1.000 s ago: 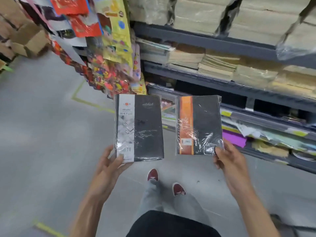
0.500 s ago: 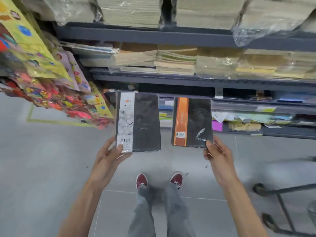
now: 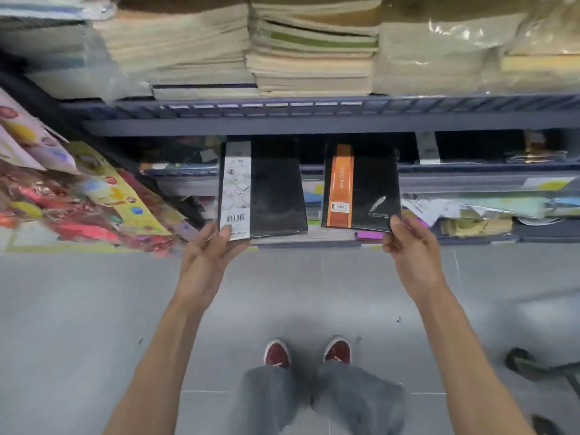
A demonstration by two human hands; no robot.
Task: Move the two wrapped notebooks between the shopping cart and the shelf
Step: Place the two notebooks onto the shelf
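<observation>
Under the shelf beam [image 3: 314, 124], left hand [image 3: 205, 262] pinches the white-striped notebook [image 3: 270, 193], right hand [image 3: 412, 251] the orange-striped notebook [image 3: 367, 183], beside colourful packets [image 3: 81, 202].

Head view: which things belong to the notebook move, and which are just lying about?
Job: white-striped notebook in the left hand; orange-striped notebook in the right hand; grey shelf ahead.
Lying about: stacked paper pads on the upper tier; colourful packets at left; loose papers at lower right.
</observation>
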